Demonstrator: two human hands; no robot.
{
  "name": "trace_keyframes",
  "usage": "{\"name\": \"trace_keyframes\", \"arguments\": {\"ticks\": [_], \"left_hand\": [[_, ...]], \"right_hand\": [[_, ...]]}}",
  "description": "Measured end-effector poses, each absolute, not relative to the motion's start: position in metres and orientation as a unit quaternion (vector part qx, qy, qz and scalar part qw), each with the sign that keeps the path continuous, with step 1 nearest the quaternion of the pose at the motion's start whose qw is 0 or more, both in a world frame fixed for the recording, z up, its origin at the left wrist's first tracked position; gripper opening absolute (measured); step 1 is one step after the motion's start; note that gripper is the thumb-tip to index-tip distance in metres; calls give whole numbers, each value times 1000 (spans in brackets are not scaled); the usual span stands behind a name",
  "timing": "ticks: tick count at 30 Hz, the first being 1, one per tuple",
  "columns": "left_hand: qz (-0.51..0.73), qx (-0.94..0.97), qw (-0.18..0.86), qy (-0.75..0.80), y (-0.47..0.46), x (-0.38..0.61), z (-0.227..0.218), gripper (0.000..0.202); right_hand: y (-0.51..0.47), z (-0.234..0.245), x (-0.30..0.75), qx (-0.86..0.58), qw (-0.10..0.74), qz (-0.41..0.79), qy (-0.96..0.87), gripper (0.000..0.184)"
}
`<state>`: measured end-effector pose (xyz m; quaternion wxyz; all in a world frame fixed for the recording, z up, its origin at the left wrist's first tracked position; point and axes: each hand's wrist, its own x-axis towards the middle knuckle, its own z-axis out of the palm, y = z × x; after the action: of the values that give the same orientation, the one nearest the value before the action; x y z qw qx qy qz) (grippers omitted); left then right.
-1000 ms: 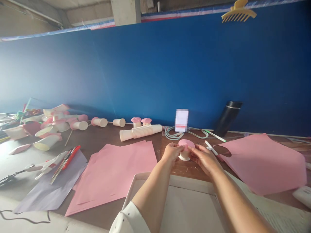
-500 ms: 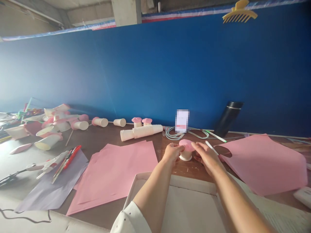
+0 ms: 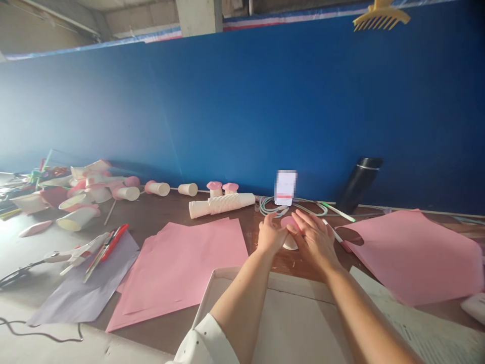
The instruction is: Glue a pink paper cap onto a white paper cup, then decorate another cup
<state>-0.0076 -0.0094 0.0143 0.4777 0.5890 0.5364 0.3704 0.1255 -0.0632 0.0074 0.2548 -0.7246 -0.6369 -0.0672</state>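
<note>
A paper cup [image 3: 290, 243] stands upside down on the brown table, with a pink paper cap [image 3: 288, 223] on its base like a mushroom top. My left hand [image 3: 271, 234] holds the cap's left edge; its thumb touches the front and the index finger is lifted. From the right, my right hand [image 3: 312, 236] reaches over the cap, thumb at the front and long fingers across its top and far side. Both hands hide much of the cap and cup. Two finished cups with pink caps [image 3: 230, 188] stand by the wall.
A stack of paper cups [image 3: 223, 204] lies behind my hands. Pink sheets [image 3: 182, 268] lie left, a cut pink sheet [image 3: 417, 258] right. A shallow white box [image 3: 299, 323] sits under my forearms. Scissors [image 3: 56, 255], a red cutter [image 3: 109, 245], a phone [image 3: 285, 187] and a black bottle [image 3: 359, 184] surround them.
My right hand has moved left and over the cap, covering more of it. The left hand's fingers have lifted and spread a little. The cup stays in place on the table.
</note>
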Motion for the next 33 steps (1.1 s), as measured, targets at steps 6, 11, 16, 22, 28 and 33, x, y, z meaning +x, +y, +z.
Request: {"name": "trace_keyframes", "arguments": {"ticks": [6,11,16,22,28,33], "left_hand": [[328,728,323,508,-12,-8,17,41],[309,749,300,504,-12,-7,14,44],[298,751,301,506,-13,-8,15,44],[294,755,301,503,-13,-9,17,46],[291,757,308,498,-12,-9,17,46],[297,750,315,500,-15,-9,18,46]], "right_hand": [[-64,7,125,-739,223,-79,-630,58],[-64,10,123,-750,222,-52,-621,59],[-64,13,123,-756,224,-35,-614,58],[-63,13,124,-754,220,-39,-618,58],[-66,13,124,-753,224,-28,-618,59],[-65,7,126,-744,237,-50,-623,58]]}}
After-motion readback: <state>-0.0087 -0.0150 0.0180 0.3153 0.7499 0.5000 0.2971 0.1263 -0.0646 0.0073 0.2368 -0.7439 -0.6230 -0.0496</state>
